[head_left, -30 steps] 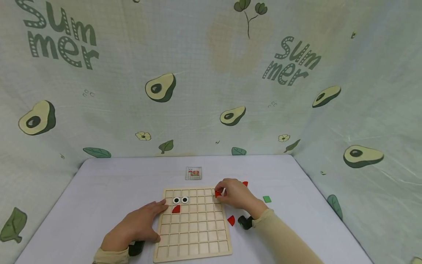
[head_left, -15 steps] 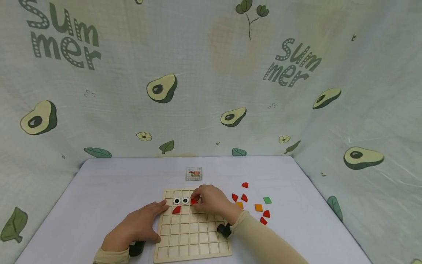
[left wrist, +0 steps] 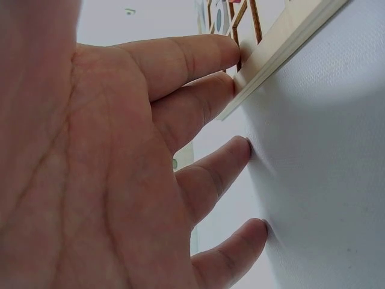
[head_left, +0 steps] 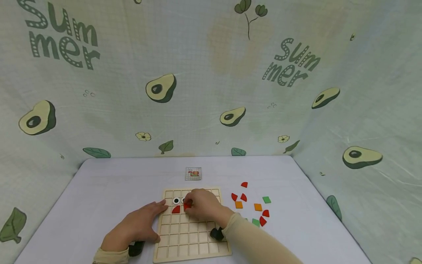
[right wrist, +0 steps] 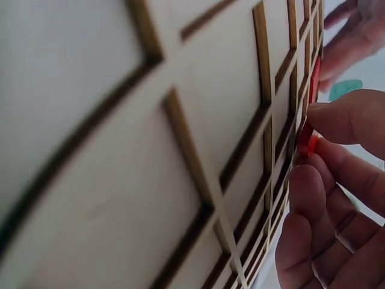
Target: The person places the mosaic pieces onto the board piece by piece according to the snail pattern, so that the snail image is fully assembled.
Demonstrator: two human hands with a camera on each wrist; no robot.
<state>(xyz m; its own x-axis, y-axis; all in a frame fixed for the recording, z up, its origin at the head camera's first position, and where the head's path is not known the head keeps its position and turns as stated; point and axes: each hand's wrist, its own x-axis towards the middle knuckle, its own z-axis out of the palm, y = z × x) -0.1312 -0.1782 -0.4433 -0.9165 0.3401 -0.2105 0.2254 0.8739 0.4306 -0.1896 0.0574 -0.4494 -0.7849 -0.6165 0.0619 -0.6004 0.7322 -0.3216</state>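
A pale wooden grid board (head_left: 189, 238) lies on the table. My left hand (head_left: 140, 222) rests at its left side, thumb and fingers spread along the edge; in the left wrist view the fingers (left wrist: 198, 54) are extended, two of them at the rim. My right hand (head_left: 207, 207) pinches a red quarter-circle tile (head_left: 187, 206) low over a cell in the upper part of the board; the right wrist view shows this tile (right wrist: 305, 143) between thumb and fingertips. Left of it sits another red quarter-circle tile (head_left: 176, 209), below a round eye tile (head_left: 176, 201). A second eye tile is partly hidden by my right hand.
Loose tiles lie right of the board: several red quarter circles (head_left: 244, 184), orange squares (head_left: 258, 207) and green pieces (head_left: 266, 200). A small picture card (head_left: 193, 173) lies behind the board. A patterned cloth (head_left: 194, 121) hangs behind the table.
My right hand has moved left from the board's upper right corner, carrying the red quarter-circle tile to just below the second eye tile. My left hand has stayed in place.
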